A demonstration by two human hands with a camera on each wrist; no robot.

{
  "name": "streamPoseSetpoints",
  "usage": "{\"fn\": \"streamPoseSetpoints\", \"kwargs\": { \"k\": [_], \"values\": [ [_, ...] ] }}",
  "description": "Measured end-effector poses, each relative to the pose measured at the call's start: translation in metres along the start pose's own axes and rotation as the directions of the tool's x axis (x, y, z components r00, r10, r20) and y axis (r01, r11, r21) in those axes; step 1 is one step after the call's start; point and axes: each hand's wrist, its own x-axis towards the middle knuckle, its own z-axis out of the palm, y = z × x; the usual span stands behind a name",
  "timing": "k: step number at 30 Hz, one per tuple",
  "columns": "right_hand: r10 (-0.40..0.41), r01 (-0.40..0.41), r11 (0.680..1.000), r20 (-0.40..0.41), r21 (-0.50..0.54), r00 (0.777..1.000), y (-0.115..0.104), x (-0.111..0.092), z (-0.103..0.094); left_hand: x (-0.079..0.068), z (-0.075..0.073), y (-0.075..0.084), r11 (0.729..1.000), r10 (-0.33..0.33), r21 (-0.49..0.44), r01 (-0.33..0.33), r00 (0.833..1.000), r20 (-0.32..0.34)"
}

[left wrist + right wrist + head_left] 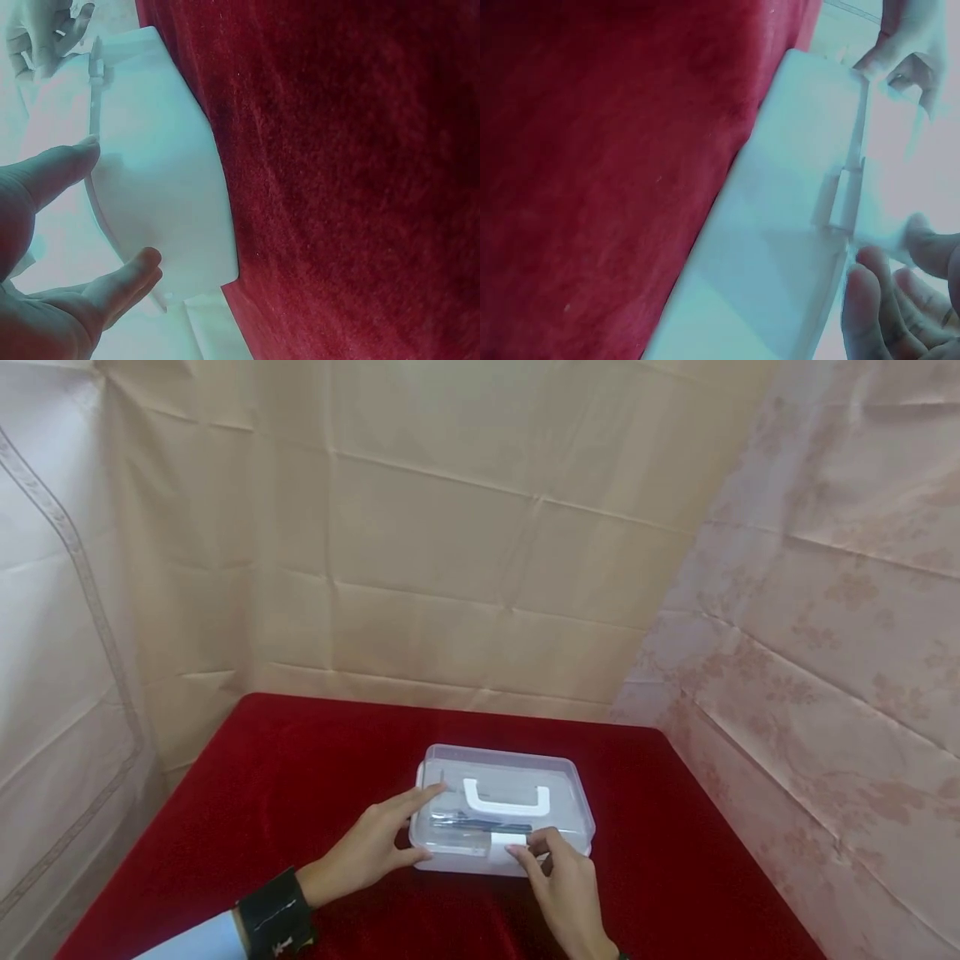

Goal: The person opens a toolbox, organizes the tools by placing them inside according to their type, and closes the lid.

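Note:
A clear plastic storage box [566, 785] with a white carrying handle [504, 808] on its lid lies on the red cloth. My left hand [378, 839] spans the box's front left corner, its thumb against the front rim and its fingers, fairly straight, over the lid and left side. At the front middle, my right hand [562, 881] pinches the white latch [885, 199] between thumb and fingers. The right wrist view has the latch tilted out from the box wall, its hinge side still joined. Slim dark items [487, 824] show through the lid, too blurred to name.
Red velvety cloth [322, 760] covers the table around the box. Behind it hangs a beige creased curtain [450, 543], with a floral one [840, 635] on the right and a pale one [52, 610] on the left.

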Motion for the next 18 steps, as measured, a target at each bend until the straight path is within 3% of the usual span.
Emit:
{"fn": "streamPoseSetpoints", "kwargs": {
  "k": [3,6,10,16,18],
  "values": [
    [-0.023,0.022,1.000,0.010,0.015,1.000,-0.003,0.000,0.000,0.001,-0.001,0.000,1.000,0.000,-0.009,0.000,1.000,0.007],
    [-0.132,0.132,0.991,-0.027,-0.012,0.991,-0.003,-0.002,0.000,0.000,-0.001,0.000,1.000,-0.005,-0.013,0.005,1.000,0.009],
    [-0.269,0.268,0.963,-0.066,-0.026,0.961,0.000,-0.002,0.003,-0.001,-0.002,-0.001,1.000,-0.012,-0.013,0.012,1.000,0.003],
    [-0.361,0.359,0.933,-0.062,-0.040,0.931,0.006,-0.005,0.009,0.000,-0.001,-0.003,1.000,-0.021,-0.014,0.021,1.000,0.011],
    [-0.357,0.353,0.933,-0.062,-0.061,0.932,0.008,-0.006,0.010,0.000,0.000,-0.003,1.000,-0.023,-0.018,0.023,1.000,0.015]
  ]
}}
